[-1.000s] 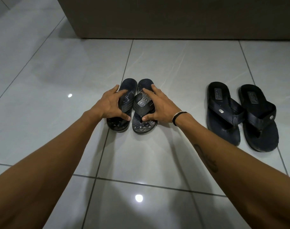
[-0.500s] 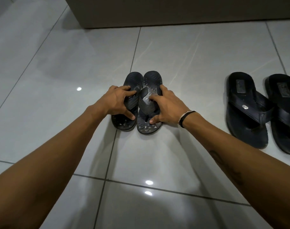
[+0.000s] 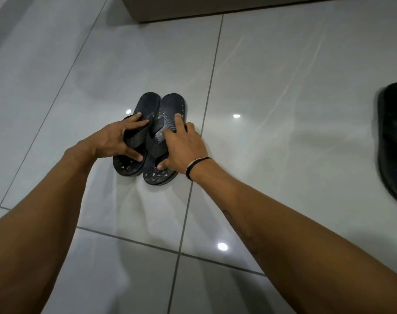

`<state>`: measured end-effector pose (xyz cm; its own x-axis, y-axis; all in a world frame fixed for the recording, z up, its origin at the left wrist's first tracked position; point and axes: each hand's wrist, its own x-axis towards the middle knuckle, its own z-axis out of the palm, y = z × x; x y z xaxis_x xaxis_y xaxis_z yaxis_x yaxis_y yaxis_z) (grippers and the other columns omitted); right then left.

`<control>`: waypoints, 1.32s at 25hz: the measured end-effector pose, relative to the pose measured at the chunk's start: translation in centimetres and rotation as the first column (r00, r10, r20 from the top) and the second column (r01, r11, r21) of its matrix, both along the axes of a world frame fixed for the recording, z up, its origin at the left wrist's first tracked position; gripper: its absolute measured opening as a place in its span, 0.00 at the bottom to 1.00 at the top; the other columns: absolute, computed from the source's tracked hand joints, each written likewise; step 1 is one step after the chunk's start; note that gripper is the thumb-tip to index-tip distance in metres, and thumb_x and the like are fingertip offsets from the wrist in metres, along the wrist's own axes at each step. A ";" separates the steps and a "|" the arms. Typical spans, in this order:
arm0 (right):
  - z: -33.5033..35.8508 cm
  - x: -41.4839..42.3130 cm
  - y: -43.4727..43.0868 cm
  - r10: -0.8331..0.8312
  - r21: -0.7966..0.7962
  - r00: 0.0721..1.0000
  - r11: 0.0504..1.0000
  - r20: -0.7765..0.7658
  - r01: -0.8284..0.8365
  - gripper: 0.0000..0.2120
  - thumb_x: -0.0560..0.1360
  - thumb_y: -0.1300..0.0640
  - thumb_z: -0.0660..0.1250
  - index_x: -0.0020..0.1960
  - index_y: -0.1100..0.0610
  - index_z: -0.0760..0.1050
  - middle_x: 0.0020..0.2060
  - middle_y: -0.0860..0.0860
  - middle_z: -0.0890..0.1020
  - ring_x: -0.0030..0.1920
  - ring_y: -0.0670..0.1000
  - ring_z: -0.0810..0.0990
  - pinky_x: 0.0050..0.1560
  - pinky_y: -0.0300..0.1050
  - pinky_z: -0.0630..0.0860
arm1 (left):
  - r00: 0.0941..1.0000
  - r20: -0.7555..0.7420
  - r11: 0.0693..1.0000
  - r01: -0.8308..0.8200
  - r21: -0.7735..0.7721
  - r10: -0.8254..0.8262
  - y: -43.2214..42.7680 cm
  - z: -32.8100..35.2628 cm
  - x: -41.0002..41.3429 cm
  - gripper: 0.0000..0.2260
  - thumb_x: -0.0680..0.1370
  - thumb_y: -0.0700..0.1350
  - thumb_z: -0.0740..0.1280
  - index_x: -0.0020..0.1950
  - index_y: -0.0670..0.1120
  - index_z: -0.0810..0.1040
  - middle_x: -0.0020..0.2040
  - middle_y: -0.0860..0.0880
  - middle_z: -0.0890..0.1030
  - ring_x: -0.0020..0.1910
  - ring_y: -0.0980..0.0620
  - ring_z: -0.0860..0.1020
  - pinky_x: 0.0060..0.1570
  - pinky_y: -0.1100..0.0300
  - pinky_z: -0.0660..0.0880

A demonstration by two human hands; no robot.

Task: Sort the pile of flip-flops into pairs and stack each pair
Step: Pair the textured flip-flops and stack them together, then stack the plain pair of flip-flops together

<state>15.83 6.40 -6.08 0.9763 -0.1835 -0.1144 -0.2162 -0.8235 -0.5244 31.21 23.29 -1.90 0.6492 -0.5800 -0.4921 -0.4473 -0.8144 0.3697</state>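
Observation:
Two dark patterned flip-flops lie side by side on the grey floor tiles, heels toward me. My left hand [image 3: 116,141] grips the left flip-flop [image 3: 145,105] across its strap, thumb on the heel end. My right hand [image 3: 184,148] is clasped over the right flip-flop [image 3: 170,105], fingers on the footbed and thumb near the heel. The two sandals touch along their inner edges. At the right edge of the view part of a larger black flip-flop [image 3: 392,141] shows, blurred and cut off.
A dark cabinet base [image 3: 215,7] runs along the top of the view. Glossy tiles [image 3: 283,109] with dark grout lines and light reflections surround the sandals on all sides.
The view has swung left, so the black pair slid mostly out at the right. My hands have stayed on the patterned pair, which now sits closer together.

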 end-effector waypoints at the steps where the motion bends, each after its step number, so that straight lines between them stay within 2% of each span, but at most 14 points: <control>1: -0.1 0.2 0.1 -0.005 0.015 1.000 1.000 -0.001 0.005 0.47 0.61 0.37 0.82 0.74 0.53 0.71 0.83 0.59 0.51 0.75 0.64 0.63 0.73 0.57 0.69 | 1.000 0.006 1.000 -0.004 -0.011 0.004 0.3 -0.2 0.1 0.51 0.63 0.41 0.86 0.82 0.59 0.66 0.86 0.57 0.55 0.84 0.51 0.56 0.81 0.47 0.61; 7: -0.4 -0.4 -1.1 -0.043 0.068 0.999 0.997 -0.001 0.043 0.49 0.60 0.38 0.83 0.76 0.53 0.69 0.84 0.57 0.50 0.78 0.63 0.61 0.75 0.56 0.69 | 1.000 0.011 0.998 0.006 -0.056 -0.005 -0.9 -0.8 0.4 0.51 0.63 0.43 0.87 0.81 0.58 0.68 0.86 0.57 0.56 0.84 0.52 0.57 0.81 0.50 0.60; 10: 0.7 -1.4 -1.7 -0.061 0.053 0.998 0.997 -0.018 0.061 0.50 0.62 0.39 0.83 0.77 0.53 0.67 0.84 0.57 0.49 0.79 0.63 0.59 0.77 0.57 0.67 | 0.999 0.003 0.997 0.033 -0.066 -0.033 -2.0 0.1 -0.9 0.51 0.64 0.42 0.86 0.82 0.57 0.66 0.86 0.55 0.55 0.84 0.50 0.56 0.81 0.47 0.59; 12: 1.2 -1.1 -1.5 -0.004 0.114 1.000 0.993 -0.031 0.007 0.54 0.64 0.39 0.82 0.82 0.49 0.58 0.85 0.56 0.46 0.81 0.65 0.55 0.79 0.59 0.63 | 0.999 0.036 0.999 0.034 0.029 -0.035 -2.2 0.8 -0.9 0.51 0.66 0.41 0.85 0.84 0.57 0.63 0.87 0.53 0.53 0.85 0.46 0.51 0.82 0.42 0.56; 14: 2.1 -1.8 -2.1 -0.009 0.253 1.000 0.967 0.027 0.002 0.59 0.66 0.37 0.80 0.85 0.44 0.47 0.85 0.56 0.44 0.83 0.66 0.51 0.82 0.62 0.57 | 0.996 0.082 0.995 0.023 0.101 -0.032 -1.7 1.8 -0.8 0.51 0.68 0.43 0.83 0.84 0.60 0.60 0.87 0.54 0.50 0.86 0.44 0.41 0.82 0.36 0.49; 16: 3.3 -3.6 -4.7 -0.100 0.285 0.978 0.957 0.183 0.045 0.58 0.68 0.35 0.76 0.85 0.43 0.43 0.85 0.58 0.46 0.84 0.62 0.51 0.82 0.61 0.54 | 0.988 0.149 0.998 0.038 0.041 -0.044 -2.5 3.7 -0.4 0.50 0.66 0.51 0.79 0.84 0.62 0.59 0.87 0.56 0.49 0.85 0.46 0.38 0.81 0.34 0.45; 18: 3.3 -7.0 -10.0 -0.157 0.176 0.953 0.978 0.258 0.114 0.54 0.71 0.34 0.73 0.85 0.45 0.44 0.85 0.57 0.50 0.84 0.58 0.52 0.82 0.58 0.55 | 0.985 0.163 0.988 0.086 -0.131 -0.064 -6.0 4.8 -1.5 0.48 0.67 0.55 0.78 0.83 0.64 0.58 0.86 0.58 0.51 0.86 0.51 0.41 0.82 0.38 0.45; 20: 3.3 -11.1 -15.9 -0.177 0.032 0.960 0.984 0.214 0.175 0.51 0.73 0.36 0.72 0.85 0.47 0.47 0.85 0.56 0.52 0.84 0.58 0.52 0.82 0.58 0.56 | 0.985 0.147 0.953 0.124 -0.275 -0.085 -10.8 4.3 -4.2 0.46 0.72 0.58 0.78 0.84 0.64 0.56 0.86 0.59 0.51 0.86 0.53 0.42 0.82 0.46 0.46; 22: 3.3 -15.4 -21.2 -0.245 -0.071 0.961 0.964 0.130 0.255 0.47 0.76 0.39 0.72 0.85 0.48 0.50 0.85 0.55 0.54 0.84 0.59 0.54 0.82 0.58 0.56 | 0.976 0.148 0.931 0.201 -0.305 -0.162 -16.5 2.6 -8.5 0.47 0.74 0.61 0.76 0.85 0.61 0.53 0.87 0.57 0.49 0.86 0.52 0.43 0.81 0.49 0.46; 24: 3.7 -19.6 -25.3 -0.332 -0.095 0.939 0.936 0.089 0.340 0.42 0.77 0.43 0.72 0.84 0.49 0.55 0.84 0.55 0.56 0.84 0.58 0.55 0.82 0.58 0.57 | 0.948 0.175 0.908 0.308 -0.283 -0.267 -22.6 0.6 -13.4 0.50 0.73 0.66 0.74 0.86 0.58 0.50 0.87 0.52 0.47 0.86 0.48 0.43 0.83 0.47 0.46; 27: 4.1 -25.7 -29.6 -0.456 -0.070 0.881 0.882 0.122 0.466 0.36 0.76 0.51 0.70 0.82 0.50 0.62 0.83 0.54 0.60 0.83 0.57 0.57 0.82 0.57 0.58 | 0.927 0.138 0.868 0.376 -0.325 -0.350 -31.2 -1.5 -21.8 0.52 0.70 0.71 0.73 0.86 0.58 0.49 0.87 0.50 0.46 0.86 0.47 0.44 0.83 0.47 0.49; 30: 5.0 -30.6 -33.6 -0.556 -0.109 0.830 0.823 0.044 0.558 0.40 0.71 0.51 0.69 0.81 0.49 0.62 0.83 0.56 0.60 0.83 0.60 0.56 0.81 0.60 0.58 | 0.892 0.108 0.819 0.446 -0.362 -0.438 -37.5 -2.6 -29.1 0.55 0.69 0.70 0.75 0.86 0.59 0.48 0.87 0.51 0.44 0.86 0.46 0.44 0.83 0.45 0.52; 33: 5.4 -34.5 -37.7 -0.564 -0.212 0.794 0.824 -0.227 0.525 0.47 0.69 0.50 0.74 0.83 0.51 0.57 0.82 0.60 0.58 0.81 0.64 0.55 0.79 0.63 0.61 | 0.851 0.121 0.798 0.522 -0.302 -0.511 -40.5 -3.5 -32.1 0.59 0.66 0.68 0.78 0.87 0.56 0.47 0.87 0.49 0.42 0.86 0.42 0.43 0.83 0.43 0.52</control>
